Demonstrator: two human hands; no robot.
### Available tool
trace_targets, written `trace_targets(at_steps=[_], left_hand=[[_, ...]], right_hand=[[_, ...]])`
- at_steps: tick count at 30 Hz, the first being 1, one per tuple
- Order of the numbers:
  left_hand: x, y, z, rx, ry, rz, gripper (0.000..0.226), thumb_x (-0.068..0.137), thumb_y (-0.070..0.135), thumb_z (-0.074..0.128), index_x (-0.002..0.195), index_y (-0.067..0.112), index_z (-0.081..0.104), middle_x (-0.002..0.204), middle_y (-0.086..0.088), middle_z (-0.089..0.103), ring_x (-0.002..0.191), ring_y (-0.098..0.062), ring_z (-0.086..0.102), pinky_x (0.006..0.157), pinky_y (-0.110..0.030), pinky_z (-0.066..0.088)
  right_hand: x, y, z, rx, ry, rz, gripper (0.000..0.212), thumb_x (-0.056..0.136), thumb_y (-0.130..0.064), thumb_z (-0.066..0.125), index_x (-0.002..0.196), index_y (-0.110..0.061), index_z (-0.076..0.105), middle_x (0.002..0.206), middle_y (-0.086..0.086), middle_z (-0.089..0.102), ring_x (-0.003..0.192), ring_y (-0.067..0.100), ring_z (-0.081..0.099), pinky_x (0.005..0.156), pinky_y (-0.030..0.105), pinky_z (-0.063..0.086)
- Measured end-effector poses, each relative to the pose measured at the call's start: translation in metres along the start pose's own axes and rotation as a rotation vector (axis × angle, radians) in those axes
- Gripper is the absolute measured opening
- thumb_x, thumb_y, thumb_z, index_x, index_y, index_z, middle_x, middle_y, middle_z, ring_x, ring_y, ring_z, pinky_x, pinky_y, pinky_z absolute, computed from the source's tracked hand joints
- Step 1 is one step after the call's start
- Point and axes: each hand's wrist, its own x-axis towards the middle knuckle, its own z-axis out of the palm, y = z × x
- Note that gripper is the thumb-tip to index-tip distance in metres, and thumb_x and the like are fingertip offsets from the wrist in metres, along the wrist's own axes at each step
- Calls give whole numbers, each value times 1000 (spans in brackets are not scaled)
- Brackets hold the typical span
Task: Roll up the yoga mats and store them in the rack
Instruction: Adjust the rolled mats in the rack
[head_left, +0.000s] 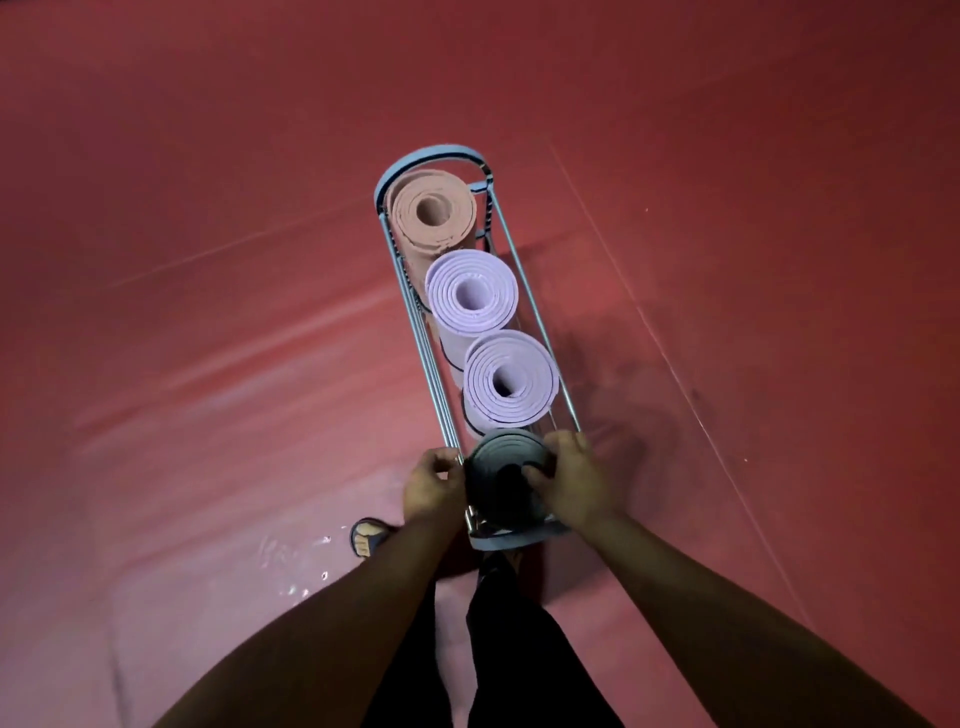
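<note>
seating grey rolled mat (501, 457) upright in rack (431, 156) slot at 6 o'clock. right hand (571, 480) pinches its top rim, thumb in core; left hand (434, 480) curls round its side. light, spongy foam, likely unrolls if loose; hold rim.

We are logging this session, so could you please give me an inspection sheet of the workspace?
Surface: red floor, glossy patch lower left.
Job's things: metal rack holds upright pink mat, two lilac mats, grey mat nearest.
Clutter: nothing seen.
Hands: left hand at rack rail beside grey mat; right hand grips grey mat's top, thumb in its core.
Cables: nothing seen.
Surroundings: sandalled foot, dark trousers.
</note>
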Motion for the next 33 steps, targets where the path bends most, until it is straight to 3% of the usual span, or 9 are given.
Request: trace_targets(at_steps=[3, 5, 8, 11, 18, 23, 27, 30, 33], left_hand=[[7, -9, -5, -125, 0, -98, 10, 95, 13, 60, 94, 23, 64, 99, 1, 69, 95, -22, 59, 83, -29, 43], [11, -9, -6, -259, -101, -344, 31, 101, 38, 51, 120, 16, 62, 118, -15, 67, 107, -32, 58, 84, -37, 43], [11, -3, -3, -520, -326, -698, 63, 96, 70, 25, 87, 17, 59, 77, -16, 68, 86, -37, 58, 88, -58, 42], [19, -19, 14, -655, -416, -672, 83, 87, 82, 16, 100, 21, 71, 92, -12, 76, 95, -37, 68, 107, -67, 33], [30, -25, 23, -645, -459, -718, 94, 83, 87, 17, 93, 18, 81, 105, -15, 75, 111, -39, 64, 108, -60, 37], [37, 10, 9, -646, -348, -608, 60, 99, 61, 34, 94, 9, 64, 58, -9, 70, 74, -29, 66, 65, -35, 51], [83, 18, 4, -420, -136, -404, 21, 101, 42, 47, 117, 32, 57, 78, 10, 66, 85, -24, 61, 83, -36, 47], [106, 18, 3, -230, -95, -294, 25, 99, 28, 55, 124, 28, 58, 73, 3, 58, 62, -17, 52, 79, -41, 55], [117, 18, 1, -140, -71, -274, 19, 93, 22, 66, 112, 20, 64, 80, -4, 67, 62, -24, 62, 67, -47, 62]], right_hand=[[14, 3, 7, -62, 16, 40, 59, 71, -43, 80, 116, -18, 52, 120, 5, 50, 108, 27, 55, 85, 33, 42], [25, 0, 14, -78, -53, 65, 59, 68, -46, 76, 116, -23, 50, 116, 3, 62, 106, 26, 61, 81, 33, 44], [40, -4, 22, -38, -48, 88, 52, 70, -38, 74, 118, -29, 55, 106, -1, 72, 104, 25, 65, 78, 28, 45], [44, -7, 22, -26, -28, 70, 53, 64, -43, 69, 115, -31, 60, 101, -2, 73, 100, 25, 67, 83, 32, 52], [43, 1, 21, -5, -92, 100, 57, 67, -42, 69, 120, -24, 58, 104, 3, 71, 99, 27, 66, 85, 35, 52], [45, -21, -28, 300, -351, 175, 29, 85, -33, 76, 109, -28, 60, 94, -21, 67, 81, -11, 65, 79, 25, 56], [88, -37, -60, 401, -78, 228, 87, 77, -48, 80, 147, -21, 37, 129, -5, 56, 116, 16, 57, 101, 43, 47], [124, -55, -47, 229, -141, 120, 68, 60, -48, 83, 119, -20, 62, 96, -12, 69, 83, 5, 65, 84, 34, 51], [140, -62, -25, 58, -56, 108, 71, 62, -41, 81, 122, -20, 51, 109, -1, 67, 97, 21, 65, 88, 40, 54]])
